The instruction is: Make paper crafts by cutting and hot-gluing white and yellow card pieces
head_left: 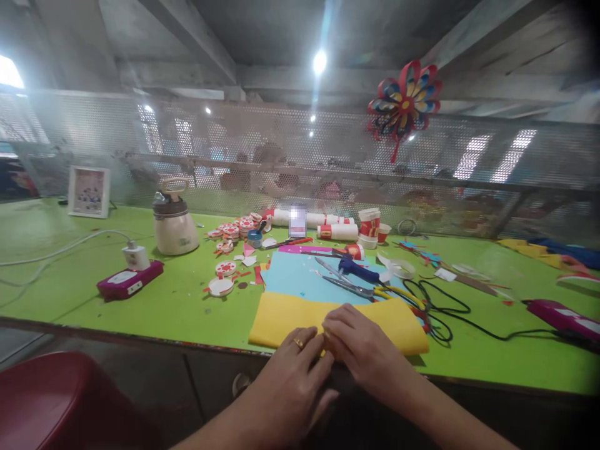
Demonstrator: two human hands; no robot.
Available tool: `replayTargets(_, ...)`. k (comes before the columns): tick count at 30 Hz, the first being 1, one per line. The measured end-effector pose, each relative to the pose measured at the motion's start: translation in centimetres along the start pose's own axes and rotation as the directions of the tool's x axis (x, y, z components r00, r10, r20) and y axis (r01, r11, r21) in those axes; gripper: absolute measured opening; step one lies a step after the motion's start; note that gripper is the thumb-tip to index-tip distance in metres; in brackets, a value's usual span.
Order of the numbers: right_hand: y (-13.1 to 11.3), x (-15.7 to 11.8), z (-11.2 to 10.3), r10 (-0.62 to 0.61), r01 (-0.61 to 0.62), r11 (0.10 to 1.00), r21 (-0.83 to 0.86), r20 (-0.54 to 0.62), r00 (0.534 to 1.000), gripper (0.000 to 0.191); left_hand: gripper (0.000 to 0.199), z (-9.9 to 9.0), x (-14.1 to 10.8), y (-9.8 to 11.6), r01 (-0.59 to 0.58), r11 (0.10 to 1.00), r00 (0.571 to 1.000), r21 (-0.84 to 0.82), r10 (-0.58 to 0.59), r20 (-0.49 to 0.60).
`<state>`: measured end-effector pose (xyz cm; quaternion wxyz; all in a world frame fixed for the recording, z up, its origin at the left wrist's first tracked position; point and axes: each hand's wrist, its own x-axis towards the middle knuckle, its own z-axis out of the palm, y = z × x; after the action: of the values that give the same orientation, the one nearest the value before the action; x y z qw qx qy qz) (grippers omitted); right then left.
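A yellow sheet (285,310), folded over along its length, lies at the table's front edge. My left hand (295,369), with a ring on one finger, has its fingers bent on the sheet's near edge. Right beside it, my right hand (360,344) grips the same edge with its fingertips drawn together. What exactly lies under the fingertips is hidden. Behind the yellow sheet are light blue sheets (293,275). On them rest scissors (349,285) and a dark blue corded tool (359,269) that looks like a glue gun.
Paper cups (369,224), white rolls (338,232) and red-and-white discs (225,269) stand or lie farther back. A spray bottle (174,228) and a purple power strip (130,279) are at left. A black cord (487,334) runs right. A red stool (51,394) stands below.
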<state>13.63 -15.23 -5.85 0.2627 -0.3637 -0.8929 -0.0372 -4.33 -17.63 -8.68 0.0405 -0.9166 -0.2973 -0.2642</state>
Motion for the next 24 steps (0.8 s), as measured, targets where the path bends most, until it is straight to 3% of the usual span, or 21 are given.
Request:
replayTargets(3,-0.8,-2.6,0.2,-0.002,0.004,0.997,-0.079,0.022,1.0,0.019,0.038,0.2,-0.1,-0.1,-0.023,0.999,0.999,0.034,0.023,0.025)
replayTargets(8,-2.1,-5.0,0.9,0.045,-0.038,0.972,-0.233,0.024,0.999,0.035,0.035,0.4,0.1,-0.2,-0.051,0.995,0.998,0.084,0.048,0.047)
replayTargets(17,-2.9,-6.1,0.5,0.125,-0.096,0.968,-0.233,0.111,0.986,0.064,0.037,0.8,0.0,-0.3,-0.126,0.975,0.992,0.184,0.127,0.004)
replayTargets(24,-3.0,-6.1,-0.3,0.112,-0.086,0.969,-0.232,0.099,0.989,0.058,0.033,1.6,-0.2,-0.8,-0.171,0.955,0.977,0.244,0.195,-0.079)
